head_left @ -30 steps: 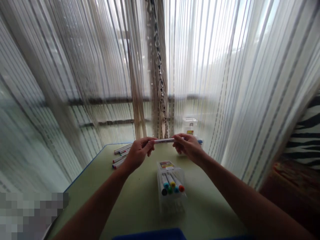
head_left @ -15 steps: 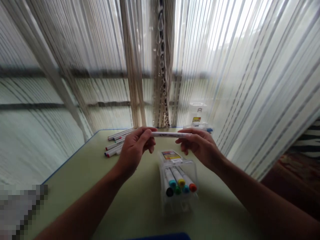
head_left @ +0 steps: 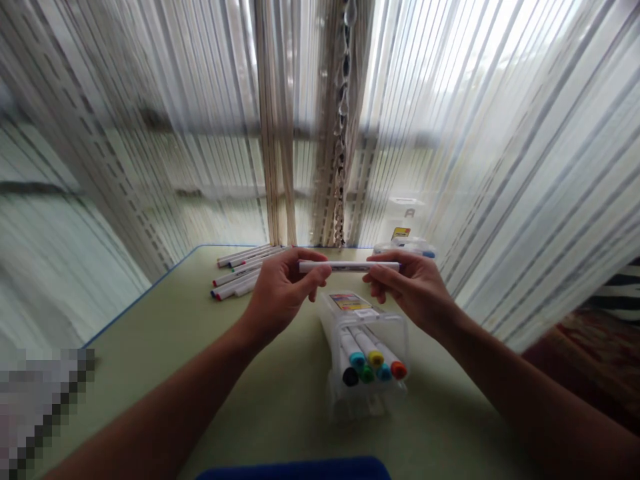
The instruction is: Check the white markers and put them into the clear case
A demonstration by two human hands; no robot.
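Observation:
A white marker point(head_left: 346, 267) lies level between my two hands, above the table. My left hand point(head_left: 285, 283) pinches it near its left end, thumb in front. Around its right part the fingers of my right hand point(head_left: 407, 280) are closed; a bit of purple shows at that tip. Just below the hands a clear plastic case point(head_left: 330, 333) lies on its side, its open end facing me. Several white markers point(head_left: 373, 359) inside show black, blue, green, yellow and orange ends.
Left of my left hand, several white markers point(head_left: 237, 287) lie on the pale green table point(head_left: 165, 333). A second clear case point(head_left: 405, 233) stands at the back right, before the string curtain point(head_left: 220, 133). Something blue point(head_left: 300, 470) sits at the near edge, and a pixelated patch covers the lower left.
My left hand's grip has shifted inward along the marker, so its left end now sticks out past the thumb. The right grip has shifted inward too. The whole view has moved slightly.

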